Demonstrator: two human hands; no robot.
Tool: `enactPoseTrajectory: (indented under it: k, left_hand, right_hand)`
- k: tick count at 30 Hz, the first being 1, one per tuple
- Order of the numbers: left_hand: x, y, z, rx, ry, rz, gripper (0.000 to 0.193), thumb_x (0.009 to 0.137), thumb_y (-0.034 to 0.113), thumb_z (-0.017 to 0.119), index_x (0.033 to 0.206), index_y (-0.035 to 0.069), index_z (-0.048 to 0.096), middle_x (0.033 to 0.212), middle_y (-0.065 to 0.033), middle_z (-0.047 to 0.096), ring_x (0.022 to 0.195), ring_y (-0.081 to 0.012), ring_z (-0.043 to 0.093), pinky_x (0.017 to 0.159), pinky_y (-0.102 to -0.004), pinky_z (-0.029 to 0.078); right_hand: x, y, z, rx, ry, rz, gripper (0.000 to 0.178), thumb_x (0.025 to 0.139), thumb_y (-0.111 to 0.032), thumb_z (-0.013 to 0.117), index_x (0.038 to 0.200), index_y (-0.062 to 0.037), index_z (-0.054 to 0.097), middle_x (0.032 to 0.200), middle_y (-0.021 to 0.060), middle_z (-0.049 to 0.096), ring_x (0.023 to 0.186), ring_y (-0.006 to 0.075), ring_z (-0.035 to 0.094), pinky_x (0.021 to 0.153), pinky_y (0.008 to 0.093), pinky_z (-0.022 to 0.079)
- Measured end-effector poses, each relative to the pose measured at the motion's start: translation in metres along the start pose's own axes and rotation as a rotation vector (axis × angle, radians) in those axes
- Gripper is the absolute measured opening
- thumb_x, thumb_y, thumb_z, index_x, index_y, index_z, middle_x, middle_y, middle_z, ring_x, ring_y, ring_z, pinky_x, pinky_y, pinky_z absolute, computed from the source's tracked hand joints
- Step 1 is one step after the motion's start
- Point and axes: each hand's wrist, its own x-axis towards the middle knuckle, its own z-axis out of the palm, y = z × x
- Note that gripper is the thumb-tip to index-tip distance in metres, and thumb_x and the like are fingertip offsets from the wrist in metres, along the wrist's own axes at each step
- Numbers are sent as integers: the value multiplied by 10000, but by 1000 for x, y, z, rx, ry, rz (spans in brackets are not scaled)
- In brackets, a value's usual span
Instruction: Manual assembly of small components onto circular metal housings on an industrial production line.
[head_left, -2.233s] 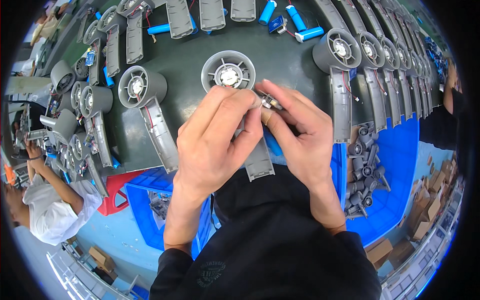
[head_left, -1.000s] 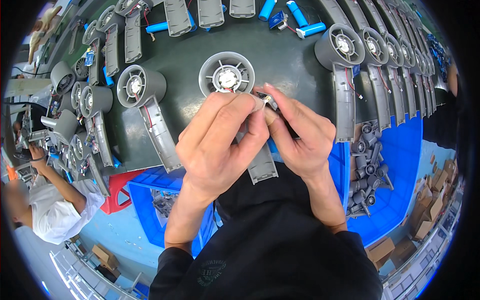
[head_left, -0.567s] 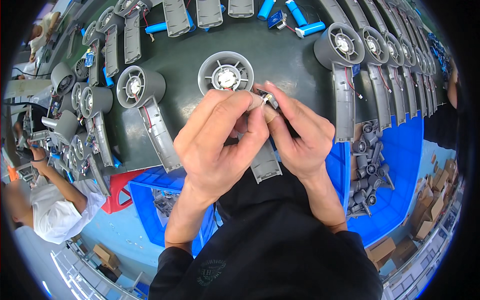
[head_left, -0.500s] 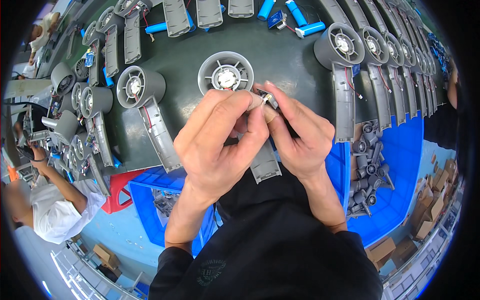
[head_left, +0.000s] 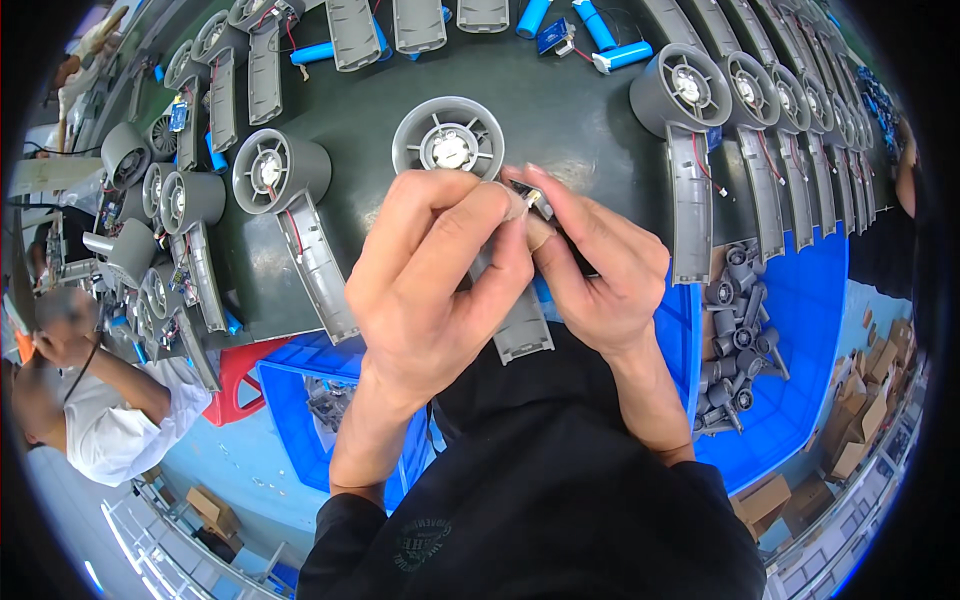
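My right hand (head_left: 605,275) pinches a small dark circuit board (head_left: 526,188) between thumb and fingertips. My left hand (head_left: 430,275) is closed in a pinch against the board's edge, at a tiny white connector (head_left: 533,198); the fingers hide most of it. Finger covers show on some fingertips. Just beyond the hands stands a grey round fan housing (head_left: 450,150) with a white centre. Its open handle shell (head_left: 524,332) reaches toward me under my hands, and a bit of blue shows beside it.
More grey fan housings with handle shells stand left (head_left: 270,172) and in a row at right (head_left: 685,88). Blue cylindrical cells (head_left: 622,57) lie at the back. Blue bins (head_left: 800,400) with grey parts sit below the dark table (head_left: 580,130). A person in white (head_left: 130,420) is at left.
The fan housing and its handle have shifted slightly away and to the left. My hands keep their pinch with little movement. The person at left has raised a hand.
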Motion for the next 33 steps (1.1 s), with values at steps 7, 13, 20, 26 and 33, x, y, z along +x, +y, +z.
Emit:
enactPoseTrajectory:
  k: [7,13,20,26,33]
  left_hand:
    - [0,3,-2,62,9,1,218,700,-92,736,899,-19,681,852,-89,612,683,-203,608,593,-293,491]
    - [1,2,-3,27,-17,26,211,721,-122,723,919,-66,677,880,-106,652,711,-148,604,608,-241,482]
    - [1,6,-6,-1,-54,-75,192,729,-113,715,912,-66,678,874,-103,651,735,-152,612,628,-243,490]
    - [3,5,-6,14,-73,-55,189,734,-112,706,915,-64,678,879,-108,654,752,-162,625,652,-248,501]
    - [3,2,-5,11,-52,6,215,725,-96,732,920,-18,688,850,-87,633,668,-192,602,579,-280,479]
  right_hand:
    - [0,-3,0,-42,-7,-9,365,814,51,722,1175,51,671,990,152,745,771,214,729,667,278,558]
    - [0,3,3,-66,49,-97,397,741,7,791,1122,44,686,907,148,730,686,252,712,581,310,561]
    - [2,4,2,-72,47,-125,407,725,18,796,1116,47,686,925,149,731,706,256,719,587,312,568]
    - [2,3,2,-70,58,-139,393,723,24,794,1101,52,689,935,153,732,716,258,723,593,311,575]
    - [2,3,1,-67,41,-115,343,780,34,754,1117,49,697,956,154,747,754,242,739,633,284,575]
